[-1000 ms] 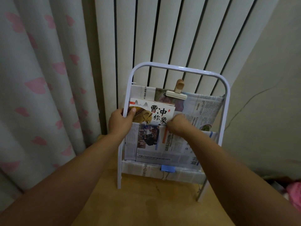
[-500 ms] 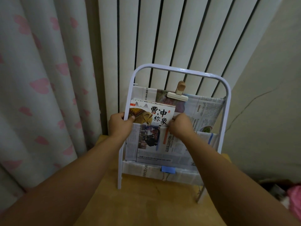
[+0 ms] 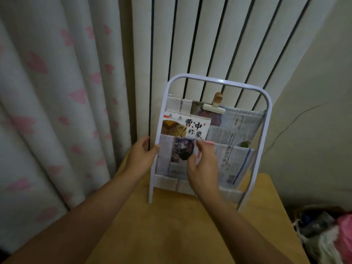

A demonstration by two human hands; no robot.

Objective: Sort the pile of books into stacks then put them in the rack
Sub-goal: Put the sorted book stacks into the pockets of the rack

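Observation:
A white metal rack (image 3: 200, 78) lined with newspaper stands on a wooden table (image 3: 171, 225) against the wall. A stack of books (image 3: 185, 126), the front one with black Chinese characters and a yellow picture, sits in the rack's front pocket at the left. My left hand (image 3: 142, 156) is beside the rack's left upright, its thumb touching the tube and its fingers relaxed. My right hand (image 3: 203, 164), blurred, hovers in front of the newspaper pocket below the books, fingers loosely spread and holding nothing.
A wooden clip (image 3: 215, 105) pins the newspaper at the rack's top. A curtain with pink hearts (image 3: 57, 92) hangs at the left, and a ribbed white panel (image 3: 209, 35) is behind. A heap of bags and cloth (image 3: 327, 235) lies on the floor at the right.
Both hands have let go of the books and drawn back toward me. The books stay in the pocket. The view has shifted a little.

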